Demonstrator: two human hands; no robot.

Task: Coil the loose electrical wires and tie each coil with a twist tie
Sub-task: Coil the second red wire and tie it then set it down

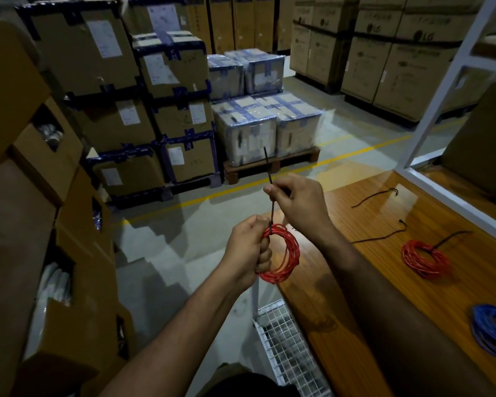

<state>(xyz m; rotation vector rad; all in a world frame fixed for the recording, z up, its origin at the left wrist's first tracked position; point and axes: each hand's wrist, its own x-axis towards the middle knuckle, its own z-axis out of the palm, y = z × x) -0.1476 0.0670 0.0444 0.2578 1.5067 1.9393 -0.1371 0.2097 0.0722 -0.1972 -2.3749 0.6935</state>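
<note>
Off the near corner of the worktop (355, 224), over bare floor, both hands work one red coil (284, 253). Left hand (246, 250) is fisted round the coil's left side, loops held flat together. Right hand (298, 202), just above it, pinches a dark twist tie (270, 179) between thumb and fingers; the tie rises from the top of the coil and its free end stands up past the right hand.

Judgement: tie is wrapped at the coil's top and is being twisted or drawn tight. To do it well, keep the left grip close under the wrap so loops cannot spread, pull the tie snug before turning, and turn both tails together near the wire, not out at the tip.

To the right of the hands, on the worktop: a second red coil (425, 257) with a dark tie showing, two loose ties (375, 197) beyond it, a blue coil (491, 330) nearer the person.

Room: open air ahead and to the left of the hands; stacked cartons (40, 196) well left. Worktop edge lies just under the right forearm; a white frame post (441, 96) stands beyond the coils, well apart from the hands.
</note>
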